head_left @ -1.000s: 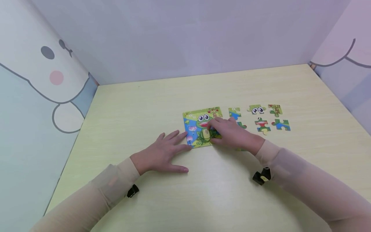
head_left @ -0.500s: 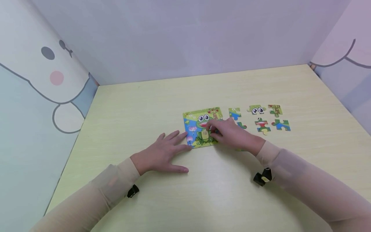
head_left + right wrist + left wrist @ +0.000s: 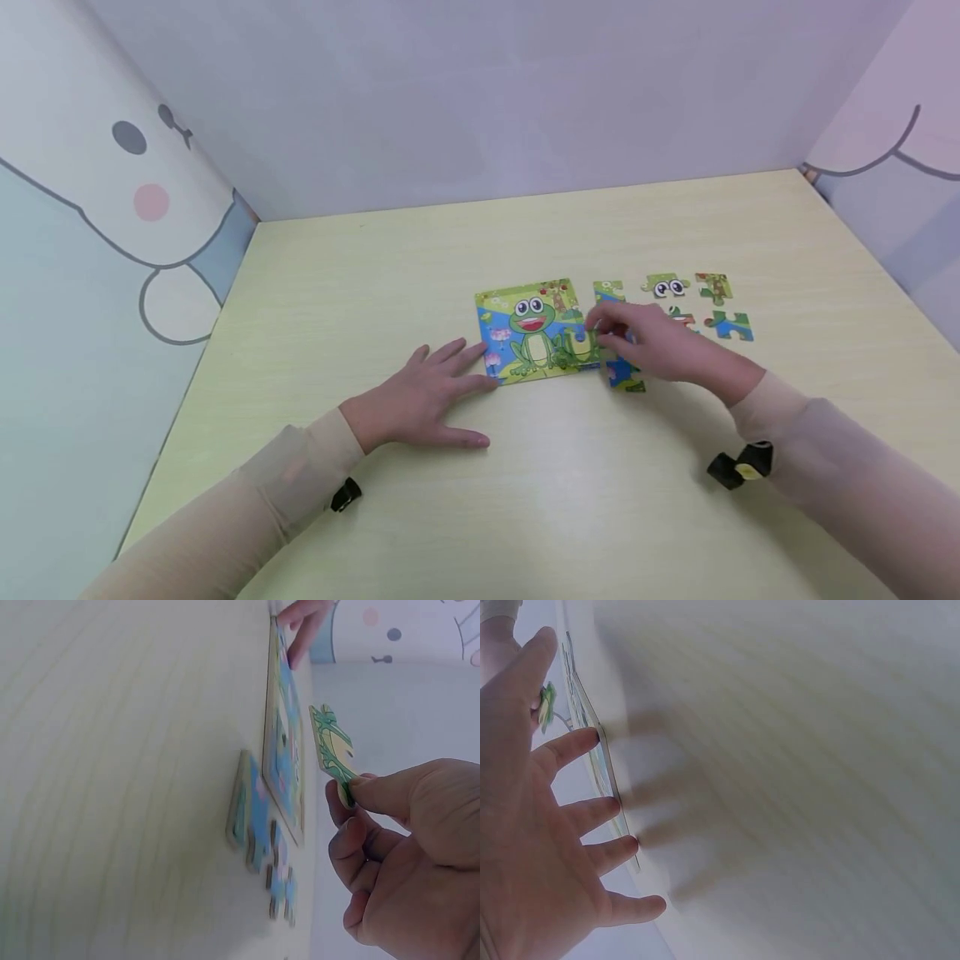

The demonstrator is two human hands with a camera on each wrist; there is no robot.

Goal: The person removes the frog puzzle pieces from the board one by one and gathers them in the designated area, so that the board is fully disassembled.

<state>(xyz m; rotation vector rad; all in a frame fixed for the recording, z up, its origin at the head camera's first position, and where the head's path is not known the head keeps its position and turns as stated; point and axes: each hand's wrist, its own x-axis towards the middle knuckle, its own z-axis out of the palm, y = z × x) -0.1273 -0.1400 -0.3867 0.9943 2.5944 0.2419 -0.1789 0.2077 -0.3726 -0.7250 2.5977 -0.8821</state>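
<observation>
A square frog-picture puzzle board [image 3: 506, 312] lies flat on the table. My left hand [image 3: 420, 400] is spread beside it, its fingertips touching the board's left edge; the left wrist view has the straight fingers against that edge. Thumb and fingers of my right hand [image 3: 660, 342] pinch a green and yellow jigsaw piece [image 3: 576, 348] with part of a frog on it. In the right wrist view this jigsaw piece [image 3: 331, 746] is held clear of the table. From the head view it covers the lower right corner of the board.
Several loose pieces lie right of the board. Among them are an eyes piece [image 3: 667, 287], a tree piece [image 3: 716, 287], a blue and green piece [image 3: 731, 326] and a blue piece [image 3: 626, 377]. My right hand partly hides others. Walls stand behind and beside the table [image 3: 360, 275].
My right hand has moved right, from over the frog picture to the board's right edge, carrying the jigsaw piece. The left hand stays at the left edge.
</observation>
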